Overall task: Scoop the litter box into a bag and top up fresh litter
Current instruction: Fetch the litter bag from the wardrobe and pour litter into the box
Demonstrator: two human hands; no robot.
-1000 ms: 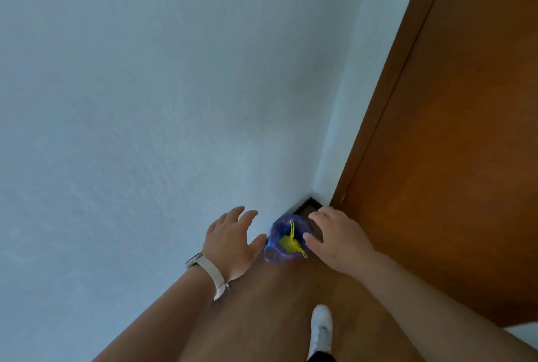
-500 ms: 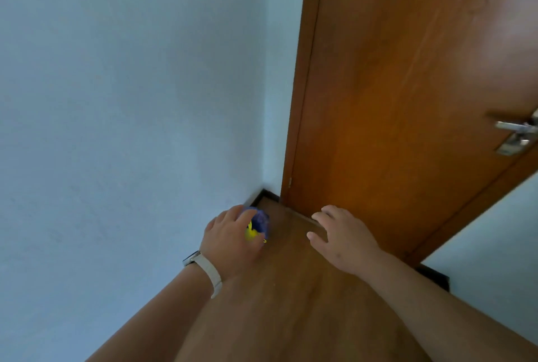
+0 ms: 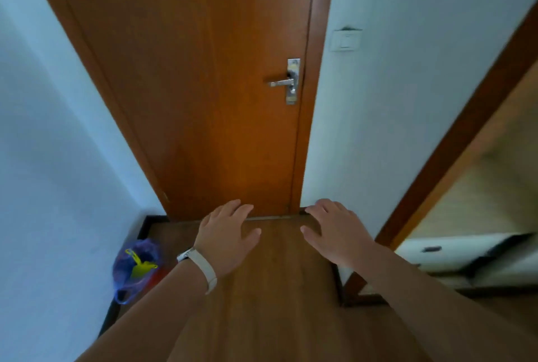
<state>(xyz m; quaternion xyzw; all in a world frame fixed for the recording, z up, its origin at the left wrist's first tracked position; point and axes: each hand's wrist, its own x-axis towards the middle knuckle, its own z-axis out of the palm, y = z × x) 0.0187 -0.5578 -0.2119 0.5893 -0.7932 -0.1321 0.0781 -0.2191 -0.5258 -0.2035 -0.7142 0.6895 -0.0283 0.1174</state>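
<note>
Left hand (image 3: 225, 238), right hand (image 3: 334, 233): fingers (image 3: 231, 207) spread, holding nothing | blue bag (image 3: 128, 277) on floor (image 3: 276, 297) against left wall (image 3: 58, 157), yellow scoop (image 3: 141, 267) inside | lies down-left of fingers; left hand nearer.

1. My view has swung right: the door (image 3: 203, 70) now fills the centre, with its handle (image 3: 282, 82) in sight.
2. The bag (image 3: 136, 268) now lies low left, clear of my left hand (image 3: 225, 238).
</note>
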